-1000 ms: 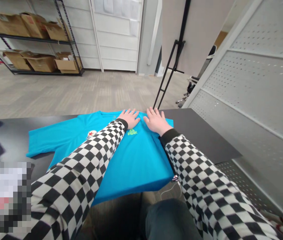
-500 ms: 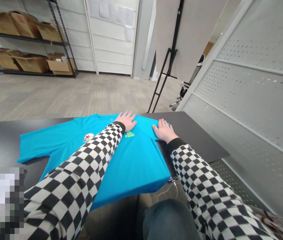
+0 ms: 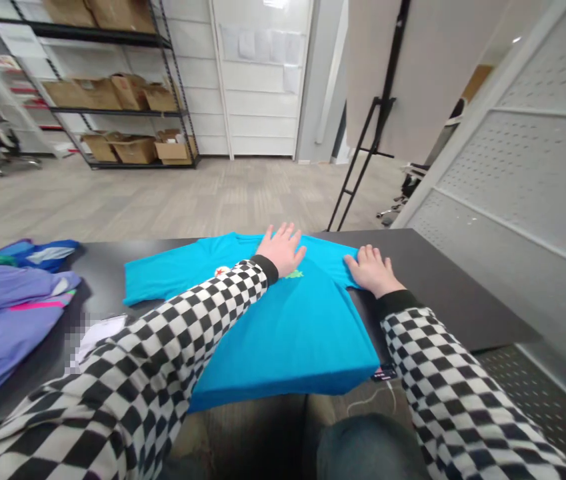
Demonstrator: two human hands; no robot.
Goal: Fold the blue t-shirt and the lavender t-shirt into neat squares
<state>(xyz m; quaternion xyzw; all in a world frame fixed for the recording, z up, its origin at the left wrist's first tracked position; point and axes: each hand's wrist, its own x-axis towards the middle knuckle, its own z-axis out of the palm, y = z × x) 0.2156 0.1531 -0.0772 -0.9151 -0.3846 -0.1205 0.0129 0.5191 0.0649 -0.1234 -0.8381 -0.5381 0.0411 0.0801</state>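
Observation:
A bright blue T-shirt (image 3: 293,333) lies spread front side up on the dark table (image 3: 443,287), its hem hanging over the near edge. My left hand (image 3: 281,250) rests flat on the upper chest just below the collar, fingers spread, partly over the green print. On the sleeve at the right, my right hand (image 3: 373,270) lies with its fingers stretched out and touching the cloth. A round badge with a red star (image 3: 222,271) shows beside my left forearm, which hides part of the shirt's left side.
Purple clothing (image 3: 13,307) and a blue garment (image 3: 55,253) lie at the table's left end. A flat pale item (image 3: 100,333), partly blurred out, is near my left sleeve. A small black device (image 3: 384,373) with a white cable sits at the near edge. A perforated panel (image 3: 537,173) borders the right.
The view has swung left, bringing the purple clothing into sight. My left hand has slid slightly over the chest, covering more of the green print. My right hand stays on the sleeve.

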